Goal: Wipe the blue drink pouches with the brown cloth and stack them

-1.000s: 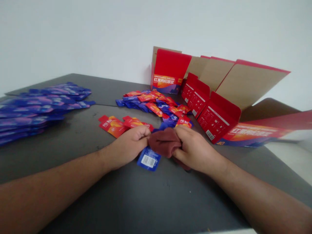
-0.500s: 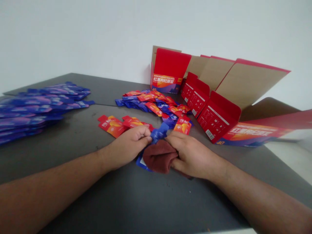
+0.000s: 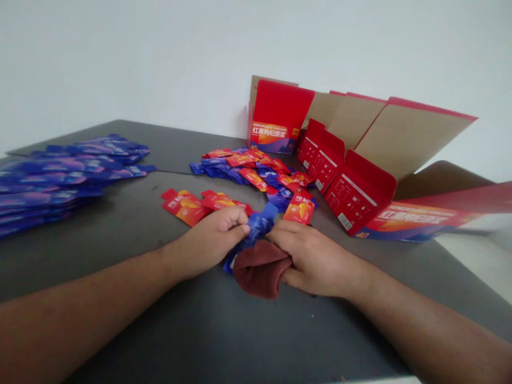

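Note:
My left hand (image 3: 212, 240) pinches a blue sachet (image 3: 256, 228) that lies on the dark table (image 3: 168, 320). My right hand (image 3: 316, 258) grips a bunched dark red cloth (image 3: 261, 268) and presses it on the near end of that sachet. The cloth hides the sachet's lower part. Just beyond my hands lie several red and orange sachets (image 3: 186, 205), and further back a loose pile of red and blue sachets (image 3: 256, 170).
A stack of flat blue and purple sachets (image 3: 60, 178) lies at the left. Open red cartons (image 3: 344, 181) stand at the right, with one upright carton (image 3: 276, 125) at the back by the white wall. A flattened carton (image 3: 424, 216) lies at far right.
My right hand has dragged the cloth toward me along the blue sachet, so more of the sachet's far end shows. My left hand has kept its pinch in place.

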The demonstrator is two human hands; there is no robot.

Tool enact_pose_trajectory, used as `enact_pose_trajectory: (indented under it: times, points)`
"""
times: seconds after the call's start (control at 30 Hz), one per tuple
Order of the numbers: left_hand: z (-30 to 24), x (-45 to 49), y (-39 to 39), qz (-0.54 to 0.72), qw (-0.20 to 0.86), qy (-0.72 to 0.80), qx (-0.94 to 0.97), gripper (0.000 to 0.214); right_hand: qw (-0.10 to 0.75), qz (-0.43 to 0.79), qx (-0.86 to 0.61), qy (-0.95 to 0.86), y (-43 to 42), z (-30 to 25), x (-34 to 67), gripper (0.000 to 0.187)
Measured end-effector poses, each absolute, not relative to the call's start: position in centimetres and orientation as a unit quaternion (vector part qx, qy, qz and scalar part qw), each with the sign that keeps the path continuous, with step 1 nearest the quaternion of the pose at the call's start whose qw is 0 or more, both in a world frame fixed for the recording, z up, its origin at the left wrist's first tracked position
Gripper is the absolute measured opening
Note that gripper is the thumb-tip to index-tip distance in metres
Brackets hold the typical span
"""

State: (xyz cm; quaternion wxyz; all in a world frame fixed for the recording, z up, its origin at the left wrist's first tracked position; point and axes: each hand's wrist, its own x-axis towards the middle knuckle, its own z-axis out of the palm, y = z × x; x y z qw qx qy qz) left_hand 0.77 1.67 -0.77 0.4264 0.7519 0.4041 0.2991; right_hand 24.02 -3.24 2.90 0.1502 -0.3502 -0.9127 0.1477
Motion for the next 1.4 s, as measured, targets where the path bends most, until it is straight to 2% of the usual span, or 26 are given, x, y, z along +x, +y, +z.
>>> enact_pose_trajectory:
  times: [0.13,0.27,0.4,0.7,1.03,1.3,1.4]
  points:
    - [-0.8,0.7,1.6,0.299,0.428,0.402,0.752,0.020,0.146,0.139,-0.369,-0.907,-3.3,3.1,24.1,0.025]
    - [-1.0,0.8,1.6,0.295,0.491,0.404,0.713,0.023,0.217,0.076,-0.467,-0.854,-2.7,3.0,24.4,0.017]
    - [-1.0,0.9,1.5,0.286,0.514,0.395,0.706,0.024,0.249,0.063,-0.489,-0.834,-2.3,2.9,24.6,0.014]
    - [-0.4,0.9,1.4,0.294,0.433,0.414,0.745,0.020,0.137,0.146,-0.346,-0.917,-3.5,3.0,23.8,0.028]
    - [-0.8,1.0,1.4,0.284,0.517,0.399,0.702,0.023,0.252,0.067,-0.488,-0.833,-2.3,3.0,24.5,0.016]
    - [-0.6,0.8,1.5,0.297,0.432,0.410,0.746,0.019,0.150,0.146,-0.338,-0.917,-3.4,2.9,23.8,0.027]
    - [-0.5,0.8,1.5,0.298,0.437,0.411,0.742,0.020,0.159,0.137,-0.373,-0.904,-3.4,3.0,23.9,0.025]
